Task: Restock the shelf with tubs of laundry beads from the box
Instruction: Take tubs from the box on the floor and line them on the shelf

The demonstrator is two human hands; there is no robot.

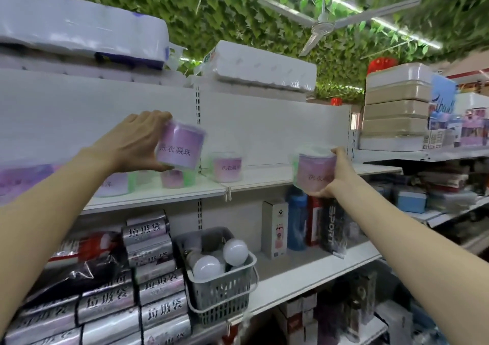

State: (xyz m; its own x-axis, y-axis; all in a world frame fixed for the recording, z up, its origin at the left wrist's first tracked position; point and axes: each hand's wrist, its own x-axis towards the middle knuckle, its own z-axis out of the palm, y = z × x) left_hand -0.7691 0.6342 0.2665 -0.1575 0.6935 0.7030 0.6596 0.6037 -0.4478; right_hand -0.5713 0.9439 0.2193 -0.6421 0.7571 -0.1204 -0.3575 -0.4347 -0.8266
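My left hand [137, 141] grips a clear tub of laundry beads with a purple label [181, 145], tilted, raised above the white shelf [264, 178]. My right hand [337, 175] holds a second purple-labelled tub [313, 170] at the shelf's front edge, fingers curled round its right side and base. On the shelf stand several more tubs: one [227, 167] in the middle, one [173, 178] under the left-hand tub, and others [113, 186] further left, some with green behind them. The box is not in view.
Packs of toilet paper [259, 67] lie on top of the shelving. Below the shelf are silver rolls of bin bags [148, 260], a grey basket of light bulbs [222, 276], boxed goods and bottles [296, 220]. Stacked boxes [397, 106] stand at right.
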